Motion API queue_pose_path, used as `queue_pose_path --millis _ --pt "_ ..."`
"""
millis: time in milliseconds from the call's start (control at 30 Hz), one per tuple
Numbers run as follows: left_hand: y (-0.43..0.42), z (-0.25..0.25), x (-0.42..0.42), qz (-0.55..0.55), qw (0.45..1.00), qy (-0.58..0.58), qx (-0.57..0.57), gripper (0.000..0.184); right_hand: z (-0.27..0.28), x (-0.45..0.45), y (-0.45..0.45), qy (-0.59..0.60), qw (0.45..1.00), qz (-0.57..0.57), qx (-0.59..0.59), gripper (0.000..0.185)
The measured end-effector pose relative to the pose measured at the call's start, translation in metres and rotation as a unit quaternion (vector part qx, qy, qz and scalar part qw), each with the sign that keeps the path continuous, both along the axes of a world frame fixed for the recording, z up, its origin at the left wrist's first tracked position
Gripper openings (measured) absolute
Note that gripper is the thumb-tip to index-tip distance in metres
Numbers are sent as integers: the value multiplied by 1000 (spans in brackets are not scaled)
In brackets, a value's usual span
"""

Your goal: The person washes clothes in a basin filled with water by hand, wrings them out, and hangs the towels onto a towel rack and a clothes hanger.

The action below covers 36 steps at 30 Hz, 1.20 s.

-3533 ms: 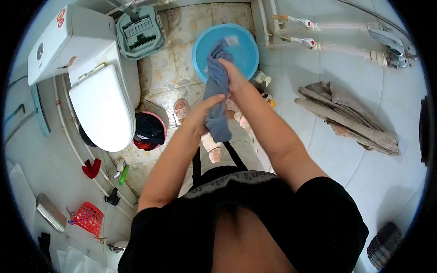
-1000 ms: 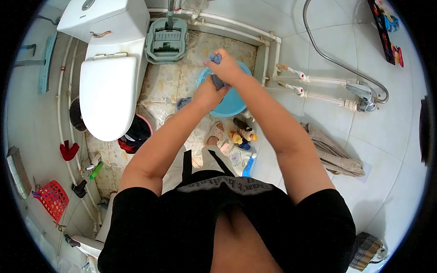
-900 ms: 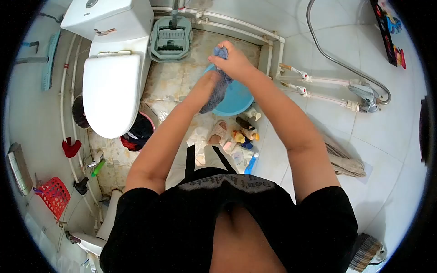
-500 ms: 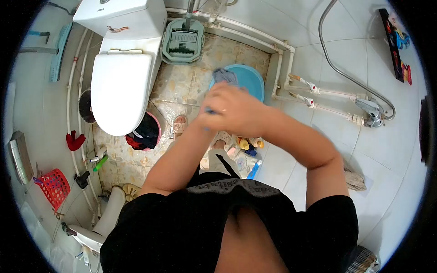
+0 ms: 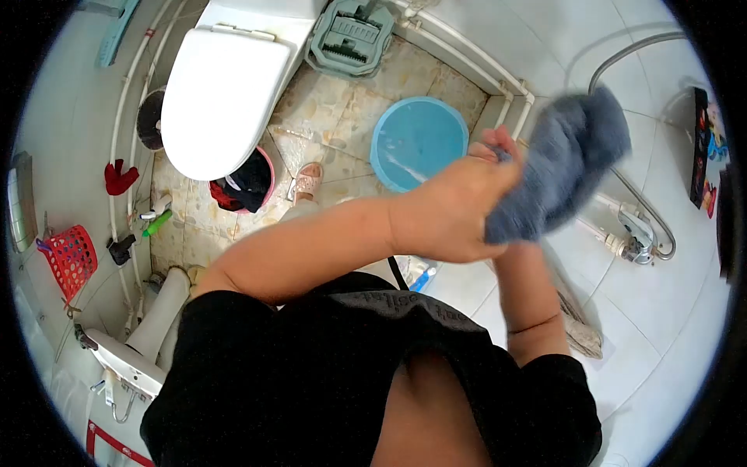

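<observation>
Both hands [image 5: 461,208] clutching a twisted blue-grey cloth [image 5: 556,171], black shirt [image 5: 296,373], lettering [image 5: 424,305] too distorted to read, blue basin [image 5: 420,140]

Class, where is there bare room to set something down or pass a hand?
Bare: the closed toilet lid, and the floor tiles between it, the mop bucket and the blue basin. Crowded: beside the lid, where the pink tub of clothes stands near a foot, and around the left hand gripping the grey-blue cloth.

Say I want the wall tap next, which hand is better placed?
Probably your right: the right arm is nearer the tap, while the left arm reaches across your body.
</observation>
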<state>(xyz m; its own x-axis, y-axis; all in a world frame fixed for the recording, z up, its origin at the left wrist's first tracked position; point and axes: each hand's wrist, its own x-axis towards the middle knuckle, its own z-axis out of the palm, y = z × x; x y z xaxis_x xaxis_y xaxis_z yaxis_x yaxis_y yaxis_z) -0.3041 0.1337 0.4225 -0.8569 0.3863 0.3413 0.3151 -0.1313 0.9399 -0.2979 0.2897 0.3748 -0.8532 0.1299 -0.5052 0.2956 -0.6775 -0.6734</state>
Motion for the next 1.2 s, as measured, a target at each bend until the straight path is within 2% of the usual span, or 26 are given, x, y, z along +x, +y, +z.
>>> queue_pose_path --millis 33,67,100,133,200,233,267,333,367,433,667,733,767,800,833,867,900,933,967,1000,1033,1067,1100,1133,1167,1200 --pt "-2 4 -3 -90 994 48 -39 43 24 -8 -11 -96 984 79 -128 15" --pt "-5 9 -6 -180 976 98 -76 41 41 -14 -21 -188 937 152 -252 15" --pt "-7 15 -6 -175 979 95 -43 26 46 -17 -31 -224 946 157 -174 17" --pt "-8 17 -5 -178 979 91 -37 26 50 -22 -38 -229 946 152 -171 17" --pt "-13 17 -3 -257 940 205 -92 17 53 -31 -52 -276 896 305 -170 18" --pt "-17 15 -1 -259 934 230 -88 14 50 -31 -60 -273 892 330 -145 17" --pt "-20 11 0 -261 935 227 -85 14 50 -32 -69 -278 892 327 -146 17" --pt "-25 1 0 -257 934 226 -105 14 48 -39 -82 -291 866 404 38 20" --pt "-28 -2 -1 -256 934 225 -105 14 41 -41 -83 -292 866 405 38 20" --pt "-35 -7 0 -283 921 229 -137 14 23 -41 -85 -212 836 502 65 23" --pt "-43 -46 -2 -286 909 236 -192 17 -11 -51 -102 -193 804 538 166 25" --pt "-46 -60 -13 -204 950 118 -204 17 -24 -64 -96 -299 849 417 126 23" --pt "-47 -55 -17 -206 949 132 -200 17 -47 -75 -83 -294 837 448 110 23" --pt "-50 -50 -19 -123 980 -47 -152 17 -51 -67 -72 -288 842 440 116 23" --pt "-54 -45 -22 -34 969 -226 -97 17 -51 -57 -62 -90 871 441 199 29" --pt "-57 -52 -26 -34 971 -216 -96 17 -59 -51 -52 115 856 424 274 35" --pt "-59 -68 -27 -78 916 -390 58 18 -89 -47 -40 -72 948 311 -7 46" --pt "-57 -82 -28 -119 806 -542 206 19 -112 -36 -34 -64 948 312 -5 46" --pt "-53 -89 -24 -113 734 -600 296 23 -131 -20 -30 -36 944 260 -200 52" --pt "-52 -87 -21 -116 736 -600 291 23 -126 -6 -36 -20 929 224 -295 56" --pt "-51 -84 -17 -128 635 -636 420 26 -119 8 -43 -7 901 192 -389 59" --pt "-49 -82 -15 -137 518 -653 535 29 -89 12 -71 -52 934 86 -344 64" --pt "-49 -86 -10 -128 445 -671 579 32 -73 14 -84 -98 951 -23 -293 69" --pt "-46 -88 -3 -130 443 -675 576 32 -79 14 -76 -97 951 -28 -294 69" --pt "-44 -91 6 -142 473 -665 560 31 -92 10 -64 -5 905 125 -407 70" --pt "-42 -92 14 -154 502 -655 544 31 -96 3 -58 40 865 195 -460 71"
